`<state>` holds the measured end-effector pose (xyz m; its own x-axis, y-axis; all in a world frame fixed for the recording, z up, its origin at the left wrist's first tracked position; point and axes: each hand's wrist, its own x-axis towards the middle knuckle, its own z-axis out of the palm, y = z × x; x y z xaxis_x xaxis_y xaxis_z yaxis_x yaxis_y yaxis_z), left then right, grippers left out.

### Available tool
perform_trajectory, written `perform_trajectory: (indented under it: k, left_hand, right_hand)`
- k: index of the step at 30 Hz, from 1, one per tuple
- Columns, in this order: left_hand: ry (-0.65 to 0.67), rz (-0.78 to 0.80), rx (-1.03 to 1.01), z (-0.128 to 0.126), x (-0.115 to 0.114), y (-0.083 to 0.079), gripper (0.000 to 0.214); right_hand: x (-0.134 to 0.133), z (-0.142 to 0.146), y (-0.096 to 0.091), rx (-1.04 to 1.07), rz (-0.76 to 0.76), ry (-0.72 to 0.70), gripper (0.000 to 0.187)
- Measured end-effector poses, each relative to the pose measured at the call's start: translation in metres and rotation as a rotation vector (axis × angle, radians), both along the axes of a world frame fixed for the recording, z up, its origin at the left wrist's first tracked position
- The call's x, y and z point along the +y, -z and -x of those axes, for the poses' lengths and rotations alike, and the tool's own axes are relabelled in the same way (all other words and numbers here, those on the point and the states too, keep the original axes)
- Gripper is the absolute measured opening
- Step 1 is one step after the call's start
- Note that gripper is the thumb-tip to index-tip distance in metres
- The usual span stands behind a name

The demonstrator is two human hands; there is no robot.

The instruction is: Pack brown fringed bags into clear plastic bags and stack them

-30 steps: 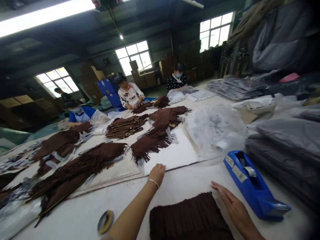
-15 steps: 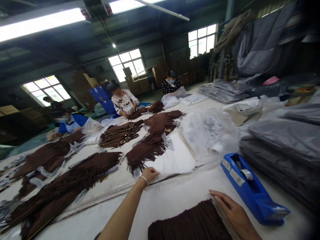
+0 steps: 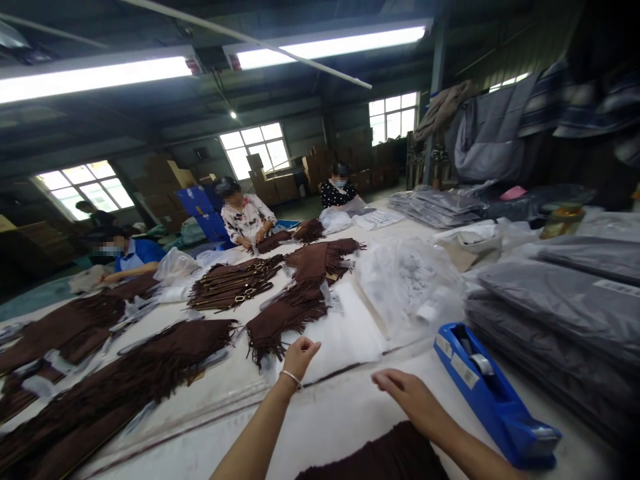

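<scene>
A fringed brown suede piece (image 3: 373, 457) is lying on the counter (image 3: 320, 427) at the near edge of view, just below the right hand (image 3: 407, 393), nearer it than the left hand (image 3: 300, 357); both hands are hovering empty and apart, the left beside a white sheet (image 3: 340, 340).

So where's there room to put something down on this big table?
There's a free patch of white tabletop between the left hand, the right hand, the folded brown fringed suede and the blue tape dispenser. Farther up it's crowded: fringed suede pieces and a plastic bag.
</scene>
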<state>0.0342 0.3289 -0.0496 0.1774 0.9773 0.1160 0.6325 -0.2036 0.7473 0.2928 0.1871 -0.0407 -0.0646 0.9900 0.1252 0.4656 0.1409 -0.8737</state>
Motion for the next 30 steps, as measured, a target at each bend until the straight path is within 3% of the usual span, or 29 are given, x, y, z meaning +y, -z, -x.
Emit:
perform_trajectory:
  k: [2,4,6,8,11,14,19,22,25,27,30]
  left_hand:
    - [0.057,-0.046,0.025,-0.008,-0.007,-0.006,0.036]
    - [0.103,-0.096,0.066,-0.015,-0.017,-0.010,0.032]
    - [0.123,-0.160,0.101,-0.018,-0.027,-0.012,0.024]
    - [0.138,-0.240,0.164,-0.019,-0.034,-0.013,0.015]
    - [0.136,-0.341,0.463,-0.018,-0.038,-0.012,0.004]
    - [0.057,-0.318,0.753,-0.015,-0.035,-0.014,0.016]
    - [0.025,-0.315,0.788,0.002,-0.047,-0.030,0.034]
    - [0.016,-0.397,0.736,0.024,-0.075,-0.034,0.045]
    - [-0.115,-0.442,0.597,0.049,-0.111,-0.026,0.045]
    - [-0.270,-0.372,0.453,0.059,-0.136,-0.017,0.043]
    - [-0.465,-0.046,0.105,0.052,-0.161,-0.008,0.042]
  right_hand:
    - [0.022,0.031,-0.018,-0.109,-0.076,-0.131,0.038]
    - [0.043,0.057,-0.026,-0.177,-0.155,-0.130,0.029]
    - [0.062,0.073,-0.027,-0.245,-0.238,-0.087,0.032]
    - [0.079,0.080,-0.026,-0.322,-0.303,-0.056,0.039]
    - [0.097,0.079,-0.020,-0.422,-0.324,-0.040,0.027]
    - [0.103,0.071,-0.015,-0.488,-0.322,-0.050,0.020]
    - [0.089,0.029,-0.011,-0.478,-0.322,0.032,0.023]
    - [0.070,-0.012,-0.008,-0.361,-0.297,0.155,0.024]
    - [0.041,-0.042,0.005,-0.170,-0.250,0.295,0.019]
    - [0.018,-0.049,0.019,-0.018,-0.189,0.385,0.017]
    - [-0.010,-0.048,0.042,0.242,-0.044,0.467,0.038]
